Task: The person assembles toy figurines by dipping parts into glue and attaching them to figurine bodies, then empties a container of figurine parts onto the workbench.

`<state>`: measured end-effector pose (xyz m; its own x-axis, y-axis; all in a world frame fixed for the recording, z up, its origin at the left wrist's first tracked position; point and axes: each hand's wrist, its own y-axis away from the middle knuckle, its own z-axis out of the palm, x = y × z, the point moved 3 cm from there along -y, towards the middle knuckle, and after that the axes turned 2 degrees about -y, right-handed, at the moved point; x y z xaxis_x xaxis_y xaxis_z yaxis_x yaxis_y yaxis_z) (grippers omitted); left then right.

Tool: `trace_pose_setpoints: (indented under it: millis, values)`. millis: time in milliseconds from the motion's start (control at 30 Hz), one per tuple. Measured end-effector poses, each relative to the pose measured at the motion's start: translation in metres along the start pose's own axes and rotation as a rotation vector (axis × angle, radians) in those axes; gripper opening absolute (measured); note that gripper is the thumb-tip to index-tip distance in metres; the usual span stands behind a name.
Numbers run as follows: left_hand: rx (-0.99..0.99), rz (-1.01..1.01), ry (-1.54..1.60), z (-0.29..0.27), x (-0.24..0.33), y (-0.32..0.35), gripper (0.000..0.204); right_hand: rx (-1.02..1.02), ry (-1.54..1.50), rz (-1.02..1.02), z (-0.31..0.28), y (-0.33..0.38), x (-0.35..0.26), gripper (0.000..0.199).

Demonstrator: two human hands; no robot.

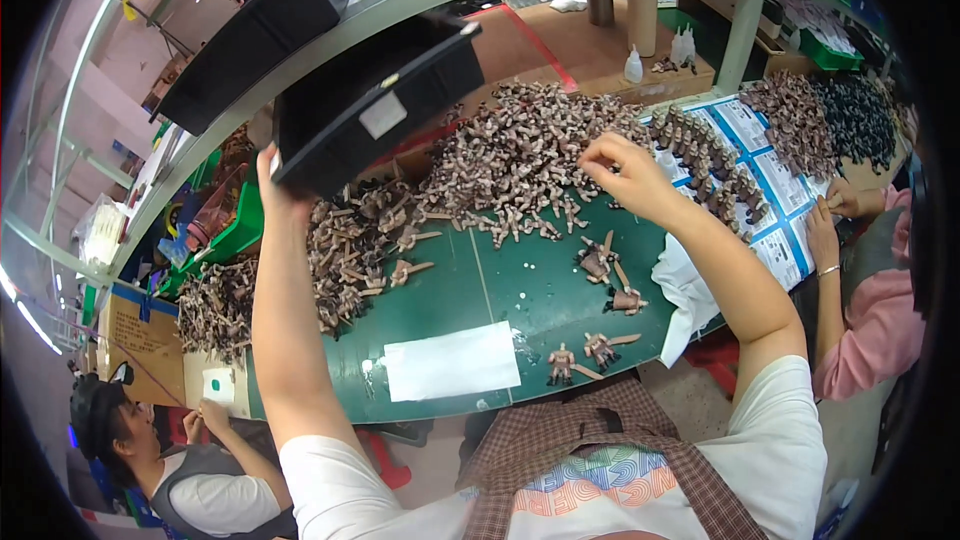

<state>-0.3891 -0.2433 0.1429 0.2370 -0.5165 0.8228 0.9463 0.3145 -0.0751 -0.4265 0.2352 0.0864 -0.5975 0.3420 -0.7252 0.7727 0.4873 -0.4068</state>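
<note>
Labels are showing as a small white rectangle on the black plastic tray (pixel 375 105), which the left hand (pixel 272 180) is gripping by its lower corner, fingers wrapped over the edge, tilted above the green table (pixel 520 290). Right hand (pixel 622 168) is hovering over the heap of brown figurine parts (pixel 520 165), fingertips pinched together there. White paper sheet (pixel 452 361) is lying flat nearby.

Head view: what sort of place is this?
Probably a toy factory's assembly bench: a heap of brown figure torsos covers the green table, the left hand lifts a black tray, and co-workers sit alongside.
</note>
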Motion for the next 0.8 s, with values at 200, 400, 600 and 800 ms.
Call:
trace_pose_setpoints:
  millis: [200, 400, 600, 800]
  values:
    - [0.218, -0.069, -0.104, 0.018, -0.050, -0.104, 0.050, -0.047, -0.012, -0.042, 0.005, 0.019, -0.014, 0.010]
    - [0.340, -0.004, 0.051, 0.005, -0.067, -0.148, 0.051, -0.129, 0.087, -0.011, 0.001, 0.055, -0.019, 0.006]
    - [0.231, 0.297, -0.712, 0.008, -0.033, -0.121, 0.056, 0.058, 0.344, 0.082, -0.008, 0.039, 0.046, 0.027]
    - [-0.356, 0.791, -1.578, 0.140, -0.133, 0.074, 0.054, 0.569, 0.313, 0.349, -0.021, -0.051, 0.129, 0.070]
